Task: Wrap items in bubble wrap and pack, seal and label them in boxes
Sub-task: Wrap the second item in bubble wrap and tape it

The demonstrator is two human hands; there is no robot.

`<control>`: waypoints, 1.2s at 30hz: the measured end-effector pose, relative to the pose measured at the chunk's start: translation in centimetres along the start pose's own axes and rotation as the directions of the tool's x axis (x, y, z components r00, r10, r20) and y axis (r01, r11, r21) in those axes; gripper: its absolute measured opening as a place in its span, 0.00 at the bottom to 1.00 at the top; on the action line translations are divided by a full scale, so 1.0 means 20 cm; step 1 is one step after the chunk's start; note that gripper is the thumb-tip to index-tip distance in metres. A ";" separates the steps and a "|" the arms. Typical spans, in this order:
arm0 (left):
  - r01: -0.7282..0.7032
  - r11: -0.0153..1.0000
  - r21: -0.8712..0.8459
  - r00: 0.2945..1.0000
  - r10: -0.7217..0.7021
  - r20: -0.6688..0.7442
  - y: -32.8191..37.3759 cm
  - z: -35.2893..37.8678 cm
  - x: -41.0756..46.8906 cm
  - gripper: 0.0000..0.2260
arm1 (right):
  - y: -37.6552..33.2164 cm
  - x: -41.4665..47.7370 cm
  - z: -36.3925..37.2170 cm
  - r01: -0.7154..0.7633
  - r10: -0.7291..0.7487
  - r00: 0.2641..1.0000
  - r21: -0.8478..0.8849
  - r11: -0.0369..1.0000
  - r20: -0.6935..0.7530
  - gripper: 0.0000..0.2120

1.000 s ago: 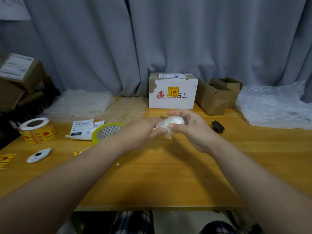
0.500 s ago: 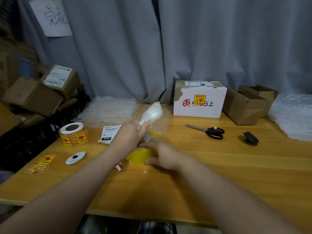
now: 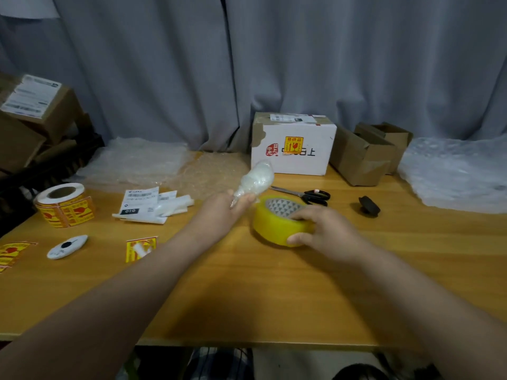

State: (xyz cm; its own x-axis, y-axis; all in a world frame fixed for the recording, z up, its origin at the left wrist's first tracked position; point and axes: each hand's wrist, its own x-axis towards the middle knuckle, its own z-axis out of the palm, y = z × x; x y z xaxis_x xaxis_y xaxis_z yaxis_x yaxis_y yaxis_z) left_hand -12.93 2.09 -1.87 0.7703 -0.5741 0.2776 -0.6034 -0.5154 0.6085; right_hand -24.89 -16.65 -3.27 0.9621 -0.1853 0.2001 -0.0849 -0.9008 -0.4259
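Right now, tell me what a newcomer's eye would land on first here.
The bright yellow tape roll at centre, gripped by the right hand, stands out most. Just left of it, the left hand holds up a bubble-wrapped bundle. Behind them, a white box with a yellow sticker sits at the back.

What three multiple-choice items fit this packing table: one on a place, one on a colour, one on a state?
1. Where are the scissors? A) on the table, beyond the tape roll B) on the floor C) on a chair
2. What colour is the tape roll? A) red B) yellow C) blue
3. What is the left hand doing? A) lying flat B) holding the wrapped item C) pointing
Key: 1A, they lie behind the roll; 2B, its side is yellow; 3B, it pinches the wrap's end.
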 end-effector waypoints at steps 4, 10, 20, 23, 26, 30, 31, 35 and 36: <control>-0.032 0.999 -0.042 0.999 0.033 0.013 0.06 0.15 0.03 0.15 | 0.13 -0.08 -0.01 0.028 -0.028 1.000 0.050 0.998 -0.006 0.17; 0.123 0.836 -0.534 0.985 -0.169 -0.038 0.05 0.22 0.04 0.13 | 0.25 -0.17 -0.03 -0.092 0.148 0.988 0.567 0.818 -0.053 0.17; 0.075 0.711 -0.699 0.997 -0.044 0.062 0.16 0.27 0.04 0.16 | 0.13 -0.11 0.02 -0.248 0.275 0.946 0.929 0.276 0.171 0.29; 0.049 0.774 -0.631 0.999 -0.051 0.015 0.19 0.25 0.03 0.16 | 0.11 -0.08 0.01 -0.262 0.302 0.941 0.888 0.377 0.150 0.24; 0.019 0.799 -0.601 0.998 -0.046 -0.030 0.21 0.26 0.02 0.16 | 0.10 -0.06 -0.02 -0.263 0.360 0.926 0.875 0.407 0.111 0.14; -0.015 0.794 -0.608 0.997 -0.031 -0.066 0.26 0.27 0.03 0.12 | 0.03 -0.07 -0.09 -0.141 0.239 0.971 0.738 0.659 -0.027 0.14; -0.027 0.798 -0.602 0.997 -0.018 -0.069 0.27 0.27 0.03 0.12 | 0.01 -0.06 -0.11 -0.118 0.209 0.976 0.680 0.724 -0.053 0.13; -0.065 0.779 -0.624 0.997 0.026 -0.071 0.31 0.25 0.02 0.15 | -0.08 -0.04 -0.16 -0.079 0.106 0.991 0.291 0.953 -0.079 0.22; -0.053 0.740 -0.671 0.998 0.026 -0.049 0.31 0.23 0.03 0.16 | -0.09 -0.04 -0.16 -0.080 0.103 0.991 0.244 0.967 -0.087 0.22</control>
State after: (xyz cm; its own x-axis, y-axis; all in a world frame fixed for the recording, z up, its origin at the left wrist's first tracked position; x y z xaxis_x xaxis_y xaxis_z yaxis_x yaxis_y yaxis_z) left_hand -17.27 -4.42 -1.40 0.7636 -0.5552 0.3298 -0.3484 0.0759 0.9343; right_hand -26.33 -16.09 0.26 0.9221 -0.3107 0.2308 -0.0954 -0.7603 -0.6425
